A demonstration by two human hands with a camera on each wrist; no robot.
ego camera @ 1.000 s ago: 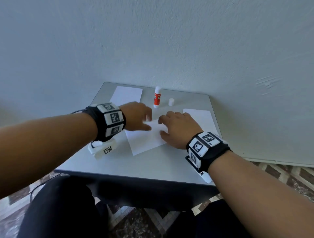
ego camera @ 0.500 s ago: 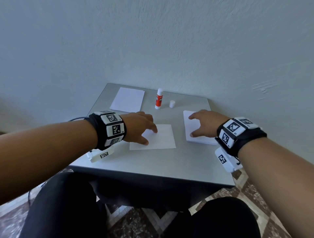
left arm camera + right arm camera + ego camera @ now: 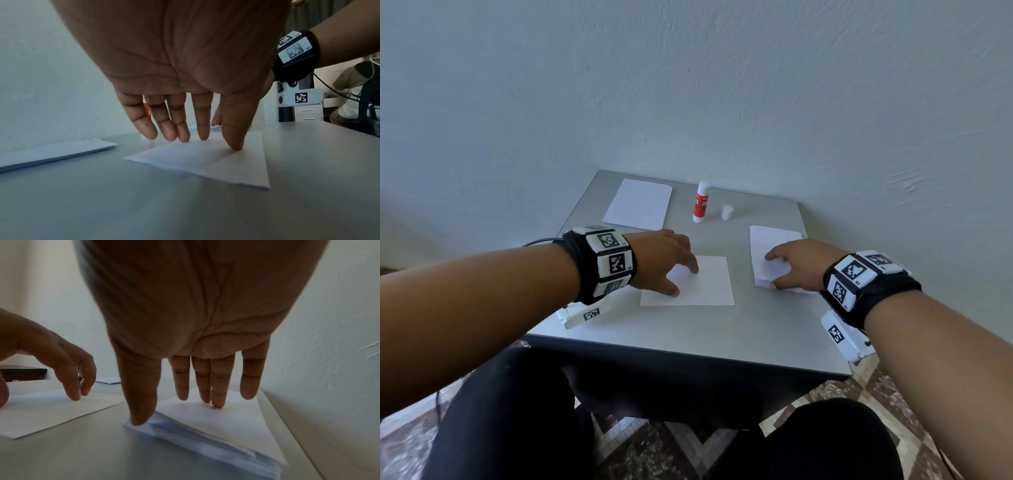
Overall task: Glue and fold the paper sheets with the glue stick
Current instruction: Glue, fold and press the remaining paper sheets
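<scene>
A folded white sheet (image 3: 702,284) lies mid-table. My left hand (image 3: 664,263) rests on its left part, and the left wrist view shows straight fingers and the thumb tip touching the folded sheet (image 3: 205,159). A stack of white sheets (image 3: 770,240) sits at the right. Over its near end lies my right hand (image 3: 798,263), which in the right wrist view has straight fingertips (image 3: 218,404) on the top sheet (image 3: 226,423) and the thumb at the stack's near left corner. The red and white glue stick (image 3: 701,202) stands upright at the back, uncapped, with its white cap (image 3: 726,212) beside it.
Another pile of white sheets (image 3: 638,204) lies at the back left of the small grey table (image 3: 688,329). A pale wall runs close behind and to the right of the table. My knees are below the front edge, over a patterned floor.
My right hand left the middle sheet and moved right onto the stack. The middle sheet turned square to the table under my left hand, which stayed on it.
</scene>
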